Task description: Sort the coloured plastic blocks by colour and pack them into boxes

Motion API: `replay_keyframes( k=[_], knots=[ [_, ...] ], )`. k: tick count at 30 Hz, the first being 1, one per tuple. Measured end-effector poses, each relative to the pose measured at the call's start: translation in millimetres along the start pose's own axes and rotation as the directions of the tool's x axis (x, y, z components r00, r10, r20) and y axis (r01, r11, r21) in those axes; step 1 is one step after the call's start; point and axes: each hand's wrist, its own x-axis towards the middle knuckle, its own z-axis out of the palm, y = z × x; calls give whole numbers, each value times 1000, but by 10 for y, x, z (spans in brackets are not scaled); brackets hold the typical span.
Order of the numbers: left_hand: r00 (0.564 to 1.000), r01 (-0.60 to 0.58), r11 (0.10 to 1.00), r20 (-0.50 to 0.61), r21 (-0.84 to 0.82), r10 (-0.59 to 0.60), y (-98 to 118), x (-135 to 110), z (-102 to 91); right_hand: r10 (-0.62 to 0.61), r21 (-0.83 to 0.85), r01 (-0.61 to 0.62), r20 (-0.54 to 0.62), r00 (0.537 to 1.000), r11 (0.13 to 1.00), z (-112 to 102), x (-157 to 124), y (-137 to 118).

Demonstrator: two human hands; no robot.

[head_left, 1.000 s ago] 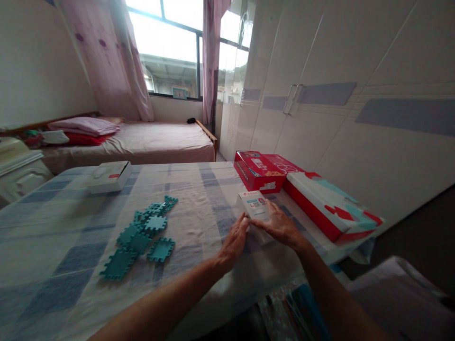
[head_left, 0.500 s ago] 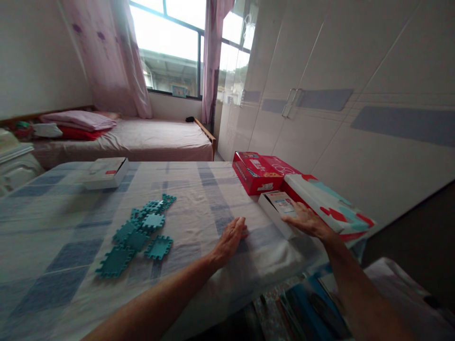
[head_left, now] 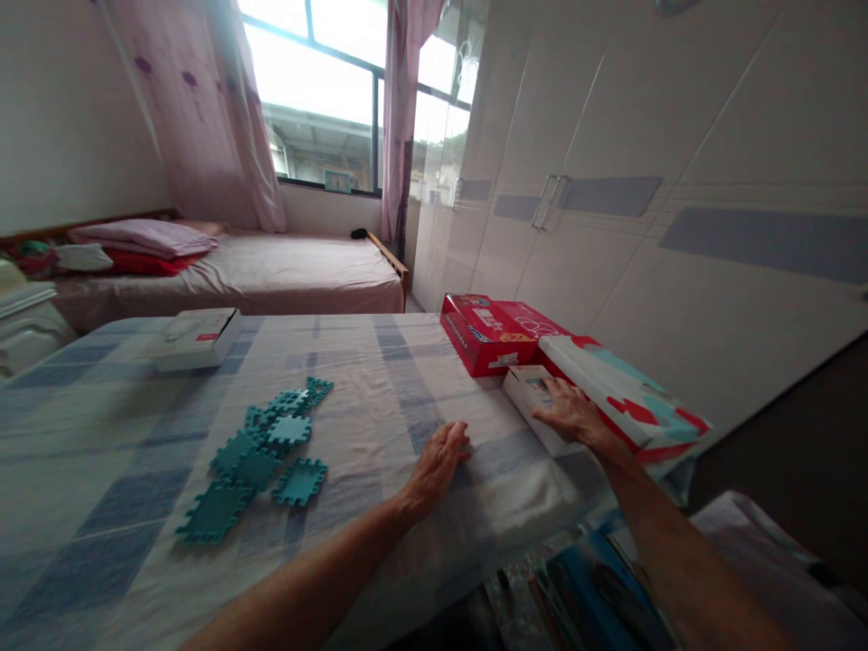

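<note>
My right hand (head_left: pixel 570 411) lies on top of a small white box (head_left: pixel 529 398) at the table's right side. Its fingers are spread over the lid, with the thumb by the left edge; the hand covers much of the top. My left hand (head_left: pixel 439 459) rests on the tablecloth to the left of that box, fingers stretched out and holding nothing. Farther left, several teal interlocking foam-like tiles (head_left: pixel 256 468) with notched edges lie in an overlapping cluster, one square tile (head_left: pixel 300 481) slightly apart from it.
A red box (head_left: pixel 485 339) stands behind the white box, and a long white, red and teal package (head_left: pixel 624 389) lies along its right. Another white box (head_left: pixel 196 342) sits at the far left of the table (head_left: pixel 366 389). Beyond are a bed (head_left: pixel 305 262) and a wardrobe (head_left: pixel 610 117).
The white box under my right hand has shifted slightly right, closer to the long package, and the dark gap along its lid no longer shows. My left hand has stayed on the cloth.
</note>
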Motion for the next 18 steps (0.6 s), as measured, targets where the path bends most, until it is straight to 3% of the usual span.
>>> replay_keyframes(
  k=[3, 7, 10, 12, 15, 18],
  knots=[
    [1000, -4, 1000, 15, -1, 4, -21, 18, -3, 57, -28, -59, -75, 996, 998, 28, -23, 25],
    [999, -13, 999, 38, 37, 11, -68, 35, -12, 3, -117, -20, -137, 991, 993, 21, -98, -14],
    [997, -37, 971, 80, 236, 19, 50, -44, -39, -86, -175, 38, -271, 959, 984, 3, -123, -90],
    [987, -133, 899, 138, 417, 82, 232, -141, -112, -158, -143, 112, -373, 914, 983, 16, -84, -185],
    [945, -327, 742, 194, 585, 263, 563, -302, -404, -251, -15, 274, -450, 857, 962, 83, 7, -466],
    [881, -363, 510, 108, 780, 461, 793, -412, -1002, -332, 127, 426, -445, 832, 896, 172, 27, -891]
  ],
)
